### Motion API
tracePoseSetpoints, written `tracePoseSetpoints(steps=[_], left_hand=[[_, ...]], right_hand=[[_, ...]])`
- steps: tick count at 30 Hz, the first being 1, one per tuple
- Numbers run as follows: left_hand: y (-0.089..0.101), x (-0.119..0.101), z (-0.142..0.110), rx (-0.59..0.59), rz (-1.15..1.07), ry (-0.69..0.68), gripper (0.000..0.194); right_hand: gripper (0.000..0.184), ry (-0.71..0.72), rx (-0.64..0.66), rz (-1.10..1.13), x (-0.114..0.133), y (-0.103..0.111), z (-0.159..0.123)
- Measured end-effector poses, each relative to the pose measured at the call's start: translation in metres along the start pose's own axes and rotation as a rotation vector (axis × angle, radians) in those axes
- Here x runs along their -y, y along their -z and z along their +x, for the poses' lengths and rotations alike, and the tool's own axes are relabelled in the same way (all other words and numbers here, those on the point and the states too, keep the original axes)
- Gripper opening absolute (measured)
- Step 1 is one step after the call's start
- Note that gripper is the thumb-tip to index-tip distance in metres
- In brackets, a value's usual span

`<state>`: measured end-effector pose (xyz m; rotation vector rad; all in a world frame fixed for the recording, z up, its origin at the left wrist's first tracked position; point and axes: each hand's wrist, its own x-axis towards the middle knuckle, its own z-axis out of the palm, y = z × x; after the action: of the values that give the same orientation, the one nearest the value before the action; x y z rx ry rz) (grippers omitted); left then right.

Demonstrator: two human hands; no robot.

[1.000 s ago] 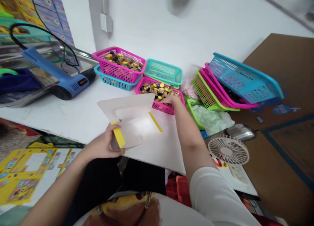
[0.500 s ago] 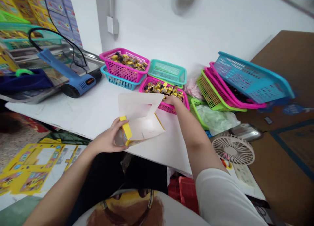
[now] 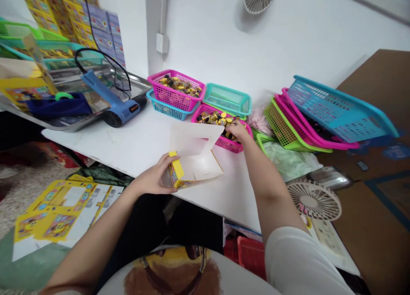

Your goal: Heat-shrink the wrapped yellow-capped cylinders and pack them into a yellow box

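My left hand [image 3: 156, 176] grips a yellow-printed cardboard carton [image 3: 178, 169] by its left side, thumb below and fingers on top. The carton is unfolded at the top, its white lid flap with a cut-out window standing up, and its white inside faces me. Over at the pink basket [image 3: 229, 145], my right hand [image 3: 237, 130] reaches in from the right with curled fingers. Small yellow-and-black pieces [image 3: 209, 117] fill this basket and lie around the fingertips. What the fingertips pinch is hidden among them.
Behind stand another pink basket [image 3: 176, 99] of pieces and a teal basket [image 3: 229, 97]. A blue heat gun [image 3: 120, 109] lies left by a metal tray. Stacked baskets [image 3: 339, 107] and a small fan [image 3: 314, 200] are right. Flat printed cartons [image 3: 60, 209] lie lower left.
The camera view has swung slightly left, so everything sits further right. My right hand has lifted and curled a little among the pieces. My left hand keeps its hold on the carton.
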<state>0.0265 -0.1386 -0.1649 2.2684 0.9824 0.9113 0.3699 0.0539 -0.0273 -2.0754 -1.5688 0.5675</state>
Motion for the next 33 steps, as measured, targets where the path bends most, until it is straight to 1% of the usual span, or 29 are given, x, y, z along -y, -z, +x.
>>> tracePoseSetpoints(steps=[2,4,6,7,8,9,10,11,12,13,14,15,17,19,21,23,24,26,29,31,33], left_hand=[[0.0,0.001,0.001,0.004,-0.005,-0.002,0.106],[0.0,0.002,0.001,0.004,-0.012,0.004,0.107],[0.0,0.002,0.001,-0.003,-0.025,0.005,0.108],[0.0,0.001,0.0,-0.007,-0.031,0.0,0.108],[0.0,0.0,0.0,-0.01,-0.035,-0.006,0.108],[0.0,0.0,0.0,-0.011,-0.035,-0.011,0.107],[0.0,0.0,0.001,-0.012,-0.032,-0.017,0.107],[-0.001,0.0,0.001,-0.013,-0.031,-0.026,0.107],[-0.002,0.002,0.001,-0.018,-0.039,-0.038,0.11],[-0.004,0.004,0.001,-0.026,-0.058,-0.054,0.115],[-0.006,0.006,0.001,-0.037,-0.089,-0.073,0.122],[-0.008,0.009,0.002,-0.052,-0.124,-0.094,0.129],[-0.012,0.013,0.001,-0.079,-0.178,-0.122,0.138],[-0.014,0.016,0.001,-0.085,-0.189,-0.137,0.14],[-0.015,0.016,0.001,-0.068,-0.185,-0.129,0.141],[-0.014,0.016,0.0,-0.054,-0.187,-0.103,0.144],[-0.013,0.015,0.0,-0.054,-0.189,-0.093,0.144],[-0.013,0.015,-0.001,-0.058,-0.187,-0.091,0.143],[-0.013,0.016,-0.001,-0.058,-0.198,-0.1,0.141],[-0.013,0.017,0.0,-0.053,-0.214,-0.095,0.142],[-0.012,0.017,0.0,-0.045,-0.222,-0.101,0.141]], right_hand=[[0.052,-0.004,-0.006,0.123,0.005,0.015,-0.007],[0.056,0.028,-0.016,0.229,0.01,0.034,-0.024],[0.06,0.101,0.003,0.316,0.013,0.05,-0.054],[0.063,0.174,0.028,0.37,0.013,0.057,-0.074],[0.07,0.319,0.081,0.494,0.012,0.061,-0.095],[0.077,0.452,0.18,0.589,0.012,0.063,-0.117],[0.08,0.547,0.3,0.64,0.011,0.063,-0.138],[0.077,0.622,0.41,0.669,0.012,0.061,-0.157],[0.072,0.669,0.548,0.651,0.014,0.056,-0.172],[0.067,0.689,0.66,0.602,0.017,0.049,-0.183],[0.062,0.697,0.734,0.515,0.022,0.041,-0.189],[0.057,0.713,0.77,0.406,0.027,0.031,-0.192],[0.052,0.79,0.747,0.174,0.037,0.008,-0.188],[0.051,0.854,0.735,-0.014,0.045,-0.013,-0.18],[0.054,0.827,0.817,-0.173,0.051,-0.028,-0.176],[0.059,0.761,0.917,-0.312,0.056,-0.037,-0.176],[0.061,0.74,0.941,-0.37,0.058,-0.039,-0.177],[0.067,0.726,0.913,-0.465,0.059,-0.04,-0.18],[0.075,0.714,0.756,-0.641,0.055,-0.04,-0.18],[0.071,0.703,0.633,-0.765,0.05,-0.039,-0.179],[0.062,0.705,0.547,-0.833,0.045,-0.04,-0.179]])
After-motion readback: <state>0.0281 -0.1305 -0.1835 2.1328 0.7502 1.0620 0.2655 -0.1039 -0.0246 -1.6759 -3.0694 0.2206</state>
